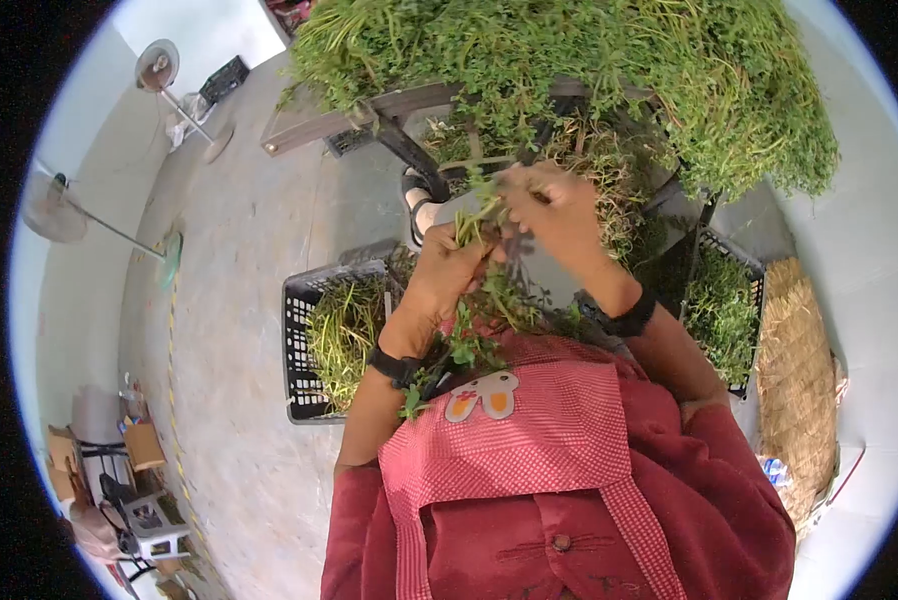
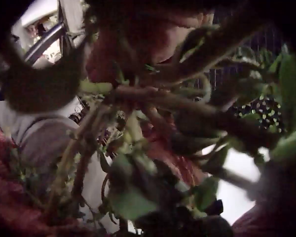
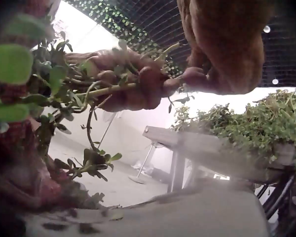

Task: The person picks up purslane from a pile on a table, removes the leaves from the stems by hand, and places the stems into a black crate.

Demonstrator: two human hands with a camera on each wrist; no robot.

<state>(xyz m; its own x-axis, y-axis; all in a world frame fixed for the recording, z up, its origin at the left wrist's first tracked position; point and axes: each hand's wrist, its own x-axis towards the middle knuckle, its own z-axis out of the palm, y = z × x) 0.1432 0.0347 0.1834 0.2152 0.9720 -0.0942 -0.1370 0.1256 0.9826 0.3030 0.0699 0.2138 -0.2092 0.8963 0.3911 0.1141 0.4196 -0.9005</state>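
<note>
In the head view the left hand point(image 1: 449, 268) grips a small bunch of leafy green stems point(image 1: 481, 205), with more leaves hanging below toward the apron. Beside it the right hand point(image 1: 559, 212) has its fingers curled, close to the upper ends of the stems. The right wrist view shows the left hand point(image 3: 130, 86) wrapped round a leafy stem point(image 3: 106, 91); the fingertips of the right hand point(image 3: 227, 54) pinch at the stem's end, almost touching the left fingertips. Dark, blurred stems point(image 2: 172, 101) fill the left wrist view.
A table point(image 1: 319, 122) bears a large heap of greens point(image 1: 569, 50). Black crates point(image 1: 294, 345) with greens stand left and right of the lap. A woven straw bundle point(image 1: 797, 365) lies at the right. Two standing fans point(image 1: 157, 66) and a stool point(image 1: 159, 525) are at the left.
</note>
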